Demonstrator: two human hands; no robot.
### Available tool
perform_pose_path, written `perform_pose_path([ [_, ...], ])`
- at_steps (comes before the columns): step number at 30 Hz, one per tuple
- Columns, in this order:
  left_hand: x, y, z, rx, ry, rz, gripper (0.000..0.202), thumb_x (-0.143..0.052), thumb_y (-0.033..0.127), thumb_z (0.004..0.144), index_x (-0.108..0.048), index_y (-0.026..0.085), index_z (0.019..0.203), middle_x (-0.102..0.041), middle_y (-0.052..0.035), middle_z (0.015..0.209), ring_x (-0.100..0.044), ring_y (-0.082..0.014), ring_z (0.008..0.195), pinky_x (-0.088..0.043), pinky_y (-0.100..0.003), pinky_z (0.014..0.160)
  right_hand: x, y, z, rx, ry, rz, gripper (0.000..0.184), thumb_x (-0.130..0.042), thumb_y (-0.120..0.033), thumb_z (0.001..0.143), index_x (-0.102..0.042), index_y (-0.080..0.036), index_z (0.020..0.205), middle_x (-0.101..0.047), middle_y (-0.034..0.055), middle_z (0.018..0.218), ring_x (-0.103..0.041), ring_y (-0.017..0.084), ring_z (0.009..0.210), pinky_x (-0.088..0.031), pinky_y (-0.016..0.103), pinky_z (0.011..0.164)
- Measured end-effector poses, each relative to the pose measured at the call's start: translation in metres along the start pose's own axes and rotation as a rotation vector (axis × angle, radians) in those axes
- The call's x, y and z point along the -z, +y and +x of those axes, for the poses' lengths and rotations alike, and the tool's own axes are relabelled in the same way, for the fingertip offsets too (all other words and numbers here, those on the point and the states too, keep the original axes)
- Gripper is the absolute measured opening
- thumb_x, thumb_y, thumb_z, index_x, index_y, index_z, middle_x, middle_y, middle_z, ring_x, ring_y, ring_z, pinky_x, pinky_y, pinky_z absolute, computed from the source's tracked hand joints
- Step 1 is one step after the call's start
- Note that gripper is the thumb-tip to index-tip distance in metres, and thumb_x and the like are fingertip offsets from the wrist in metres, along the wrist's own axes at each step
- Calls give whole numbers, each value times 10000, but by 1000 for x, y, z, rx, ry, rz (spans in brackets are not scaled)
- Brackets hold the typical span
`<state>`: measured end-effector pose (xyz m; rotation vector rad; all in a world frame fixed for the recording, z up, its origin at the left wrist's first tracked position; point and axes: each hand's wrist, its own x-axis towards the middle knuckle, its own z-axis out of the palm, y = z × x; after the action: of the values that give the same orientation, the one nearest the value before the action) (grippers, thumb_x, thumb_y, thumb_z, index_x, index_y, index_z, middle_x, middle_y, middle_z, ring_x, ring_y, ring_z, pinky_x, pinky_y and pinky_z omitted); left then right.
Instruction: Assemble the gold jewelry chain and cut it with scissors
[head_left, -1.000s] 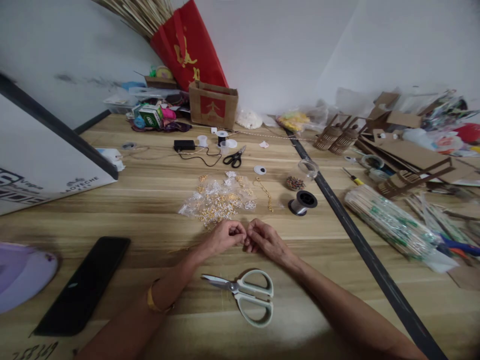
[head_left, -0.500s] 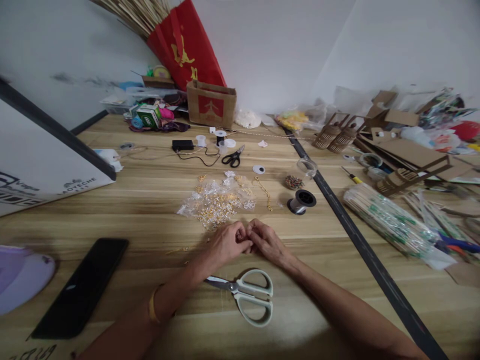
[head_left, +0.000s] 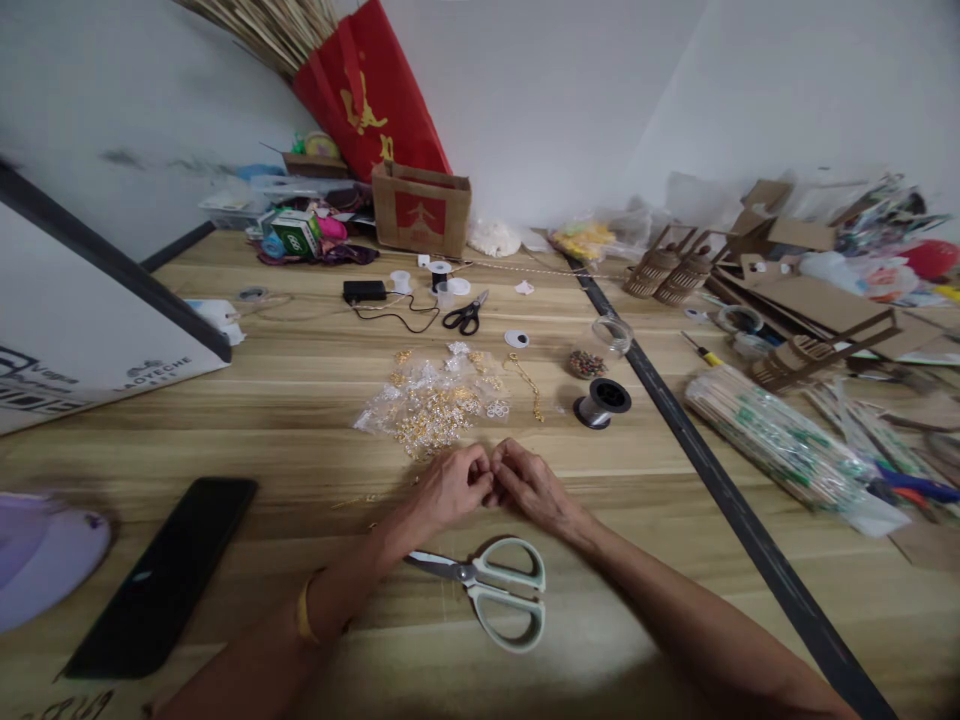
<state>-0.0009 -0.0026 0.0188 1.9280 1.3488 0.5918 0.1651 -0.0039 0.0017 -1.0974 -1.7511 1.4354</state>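
Note:
My left hand point(head_left: 459, 484) and my right hand point(head_left: 531, 484) meet fingertip to fingertip low over the table. Both are closed in a pinch, and whatever sits between the fingers is too small or hidden to name. Just beyond them lies a heap of small gold and silver beads point(head_left: 435, 415) on and around clear plastic bags point(head_left: 420, 385). A short gold chain point(head_left: 527, 388) rests to the right of the heap. Scissors with pale green handles point(head_left: 480, 578) lie below my wrists, the blade tips reaching toward my left forearm.
A wire spool point(head_left: 602, 402) and a clear jar of dark beads point(head_left: 589, 362) stand to the right. Black scissors point(head_left: 466, 314) lie farther back. On the left are a black phone point(head_left: 161, 580) and a white box point(head_left: 90, 320). Wrapped wooden sticks point(head_left: 780, 445) lie at right.
The fingers of both hands have shifted slightly against each other, still pinched together at the same spot. Nothing else on the table has visibly moved.

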Motion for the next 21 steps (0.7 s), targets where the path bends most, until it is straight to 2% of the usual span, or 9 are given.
perform_pose_path([
  [5, 7, -5, 5, 2, -83, -189, 108, -559, 194, 767, -581, 154, 669, -605, 6, 593, -511, -111, 554, -351, -209, 545, 1, 3, 0, -41, -26, 52, 256, -439, -451, 935, -420, -207, 860, -659, 0, 607, -620, 127, 488, -460, 204, 458],
  [11, 9, -9, 8, 30, -83, -246, 107, -589, 213, 749, -611, 142, 671, -630, 3, 608, -538, -107, 564, -378, -203, 547, -1, 5, 2, -116, -32, 187, 339, -473, -540, 892, -416, -207, 864, -632, -33, 533, -626, 135, 442, -430, 176, 387],
  [17, 8, -14, 10, 96, -168, -469, 186, -599, 284, 775, -600, 124, 681, -650, -28, 639, -579, -104, 551, -470, -223, 565, -2, 1, 4, -138, -21, 288, 418, -540, -598, 826, -410, -201, 837, -657, -7, 681, -663, 130, 499, -444, 168, 393],
  [21, 8, -15, 11, 136, -218, -552, 261, -646, 357, 761, -583, 117, 680, -647, -30, 623, -570, -93, 513, -470, -219, 531, 0, 0, 3, -123, -21, 269, 404, -536, -584, 837, -410, -201, 831, -637, -14, 681, -660, 126, 513, -455, 175, 405],
])
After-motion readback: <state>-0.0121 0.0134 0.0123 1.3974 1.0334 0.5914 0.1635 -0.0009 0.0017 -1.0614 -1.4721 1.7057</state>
